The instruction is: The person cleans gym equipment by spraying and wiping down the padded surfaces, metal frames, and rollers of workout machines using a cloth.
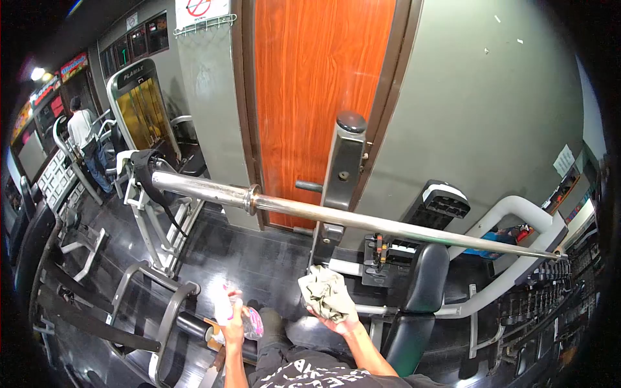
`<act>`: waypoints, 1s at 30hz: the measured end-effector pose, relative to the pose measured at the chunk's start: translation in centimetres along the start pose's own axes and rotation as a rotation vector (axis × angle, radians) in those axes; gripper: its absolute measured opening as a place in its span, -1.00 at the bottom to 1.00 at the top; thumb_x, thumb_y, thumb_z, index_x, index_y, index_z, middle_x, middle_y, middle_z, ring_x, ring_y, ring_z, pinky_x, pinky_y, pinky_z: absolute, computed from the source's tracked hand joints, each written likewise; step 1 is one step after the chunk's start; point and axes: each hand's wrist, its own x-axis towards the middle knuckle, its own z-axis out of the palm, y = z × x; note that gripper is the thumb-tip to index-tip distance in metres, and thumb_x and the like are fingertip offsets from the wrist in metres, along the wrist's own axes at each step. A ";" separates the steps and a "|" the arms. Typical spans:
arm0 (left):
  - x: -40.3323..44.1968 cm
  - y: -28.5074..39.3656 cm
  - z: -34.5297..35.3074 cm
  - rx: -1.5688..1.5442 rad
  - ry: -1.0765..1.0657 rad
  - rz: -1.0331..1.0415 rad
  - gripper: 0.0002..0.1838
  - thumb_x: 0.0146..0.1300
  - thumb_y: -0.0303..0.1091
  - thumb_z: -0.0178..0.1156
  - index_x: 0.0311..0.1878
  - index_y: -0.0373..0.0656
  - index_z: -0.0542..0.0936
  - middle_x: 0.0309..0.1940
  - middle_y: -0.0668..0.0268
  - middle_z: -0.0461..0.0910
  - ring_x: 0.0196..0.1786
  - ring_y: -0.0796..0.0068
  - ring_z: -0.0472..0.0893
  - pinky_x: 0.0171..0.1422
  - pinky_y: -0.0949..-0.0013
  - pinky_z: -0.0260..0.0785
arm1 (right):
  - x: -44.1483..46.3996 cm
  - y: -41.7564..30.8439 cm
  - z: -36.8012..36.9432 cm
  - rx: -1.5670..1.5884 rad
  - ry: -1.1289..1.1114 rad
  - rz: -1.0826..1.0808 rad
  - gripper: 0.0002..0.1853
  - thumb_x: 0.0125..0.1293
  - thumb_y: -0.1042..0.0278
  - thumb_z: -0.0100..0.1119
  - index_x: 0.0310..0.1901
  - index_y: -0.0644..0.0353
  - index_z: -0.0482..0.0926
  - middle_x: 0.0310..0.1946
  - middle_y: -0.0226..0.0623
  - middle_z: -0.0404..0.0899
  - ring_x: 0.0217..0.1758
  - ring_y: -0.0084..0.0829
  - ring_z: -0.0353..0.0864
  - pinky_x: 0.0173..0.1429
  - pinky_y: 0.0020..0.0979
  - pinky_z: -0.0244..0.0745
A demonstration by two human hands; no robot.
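Note:
My left hand is closed around a spray bottle with a white and pink top, low in the middle of the head view. To its right, my right hand grips a crumpled pale cloth. A long metal barbell crosses in front of and above both hands, resting by a black upright post. Neither hand touches the bar.
A black padded bench stands right of my right hand. Gym machine frames are at the left. An orange wooden door is ahead. Another person stands at the far left, beyond a weight machine.

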 end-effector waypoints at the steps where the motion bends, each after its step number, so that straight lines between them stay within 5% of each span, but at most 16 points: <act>1: 1.0 0.2 -0.5 0.002 0.000 -0.002 -0.42 0.36 -0.57 0.09 0.43 -0.23 0.23 0.06 0.12 0.48 -0.49 0.61 0.48 -0.36 0.47 0.45 | 0.7 0.1 -0.1 -0.039 -0.029 0.018 -0.33 0.36 0.31 0.15 0.47 -0.01 0.16 0.29 -0.20 0.44 0.21 -0.24 0.57 0.22 -0.09 0.57; 7: 9.7 3.3 -1.3 0.188 0.092 0.287 -0.31 0.32 -0.67 0.00 0.52 -0.28 0.09 0.35 0.10 0.35 -0.30 0.57 0.54 -0.37 0.54 0.46 | 6.8 0.9 0.7 -0.049 -0.009 0.081 -0.41 0.46 0.12 0.02 0.46 0.02 0.19 0.31 -0.17 0.43 0.31 -0.18 0.50 0.30 0.00 0.50; 8: 11.1 3.6 -2.2 0.157 0.078 0.236 -0.30 0.32 -0.65 0.00 0.52 -0.27 0.09 0.37 0.09 0.33 -0.33 0.56 0.53 -0.39 0.53 0.45 | 7.6 1.1 0.5 0.151 0.038 0.161 -0.42 0.47 0.08 0.00 0.44 0.07 0.21 0.30 -0.12 0.44 0.31 -0.14 0.49 0.32 0.03 0.48; 11: 15.5 6.1 -2.7 0.172 0.165 0.241 -0.31 0.35 -0.55 0.09 0.52 -0.23 0.10 0.38 0.12 0.34 -0.43 0.62 0.48 -0.41 0.55 0.42 | 10.6 1.9 1.1 -0.110 -0.021 0.052 -0.43 0.48 0.06 -0.04 0.42 0.12 0.23 0.29 -0.08 0.44 0.29 -0.11 0.51 0.34 0.03 0.46; 15: 22.0 7.2 -4.1 0.094 0.280 0.321 -0.34 0.39 -0.49 0.12 0.51 -0.22 0.13 0.41 0.17 0.34 -0.49 0.65 0.46 -0.39 0.56 0.39 | 14.5 2.4 2.3 0.108 0.090 0.038 -0.43 0.47 0.08 -0.06 0.40 0.18 0.24 0.28 -0.04 0.44 0.26 -0.06 0.53 0.34 0.04 0.46; 17: 24.7 8.0 -4.8 0.125 0.287 0.323 -0.39 0.45 -0.43 0.07 0.50 -0.24 0.13 0.43 0.18 0.33 -0.52 0.64 0.46 -0.34 0.53 0.43 | 16.3 2.7 2.5 -0.088 0.157 0.011 -0.38 0.48 -0.07 -0.11 0.40 0.20 0.24 0.30 -0.04 0.42 0.28 -0.06 0.51 0.34 0.05 0.47; 19: 26.8 8.7 -5.1 0.168 0.277 0.325 -0.41 0.48 -0.40 0.03 0.49 -0.27 0.13 0.44 0.16 0.30 -0.53 0.65 0.45 -0.29 0.48 0.46 | 18.1 3.0 2.7 0.124 0.105 0.025 -0.34 0.47 -0.17 -0.14 0.40 0.17 0.26 0.33 -0.05 0.38 0.30 -0.07 0.49 0.35 0.02 0.46; 22: 29.6 7.6 -6.6 0.221 0.228 0.328 -0.40 0.48 -0.38 0.01 0.50 -0.29 0.11 0.46 0.13 0.27 -0.54 0.66 0.45 -0.23 0.46 0.47 | 20.9 3.0 5.1 0.392 0.164 0.004 -0.45 0.43 0.03 0.07 0.36 0.08 0.32 0.22 -0.27 0.50 0.16 -0.25 0.58 0.29 -0.11 0.54; 24: 30.7 6.4 -8.3 0.367 0.156 0.351 -0.39 0.48 -0.42 0.00 0.51 -0.33 0.09 0.46 0.03 0.24 -0.38 0.62 0.52 -0.22 0.51 0.47 | 22.4 4.1 2.0 0.444 0.179 -0.040 -0.53 0.45 0.12 0.06 0.32 0.07 0.37 0.11 -0.38 0.58 0.08 -0.37 0.62 0.25 -0.17 0.56; 25: 30.7 6.8 -8.1 0.366 0.130 0.308 -0.39 0.47 -0.43 0.00 0.51 -0.34 0.09 0.46 0.01 0.24 -0.31 0.58 0.55 -0.19 0.51 0.48 | 25.1 3.7 3.5 0.274 0.389 -0.055 -0.57 0.47 0.20 0.04 0.32 0.05 0.37 0.11 -0.36 0.58 0.05 -0.37 0.63 0.19 -0.19 0.59; 26: 31.2 5.9 -8.7 0.379 0.148 0.374 -0.40 0.47 -0.47 -0.02 0.50 -0.38 0.08 0.45 -0.02 0.24 -0.02 0.40 0.57 -0.17 0.53 0.50 | 26.2 3.5 5.3 0.149 0.418 -0.101 -0.57 0.47 0.16 0.00 0.31 0.06 0.38 0.12 -0.30 0.57 0.10 -0.36 0.61 0.18 -0.18 0.58; 27: 30.8 5.3 -9.9 0.246 0.159 0.104 -0.40 0.46 -0.50 -0.01 0.49 -0.41 0.08 0.44 0.00 0.26 0.22 0.25 0.49 0.09 0.44 0.48 | 27.0 3.5 7.0 0.027 0.447 -0.145 -0.57 0.47 0.13 -0.03 0.30 0.07 0.39 0.13 -0.25 0.57 0.16 -0.36 0.58 0.18 -0.17 0.57; 30: 30.8 3.5 -10.9 0.283 0.224 0.139 -0.44 0.47 -0.43 -0.05 0.47 -0.41 0.13 0.44 0.03 0.25 0.44 0.23 0.28 0.47 0.27 0.12 | 29.7 3.7 5.2 0.123 0.265 -0.101 -0.54 0.47 0.10 -0.02 0.33 0.05 0.36 0.16 -0.25 0.56 0.18 -0.34 0.57 0.16 -0.16 0.58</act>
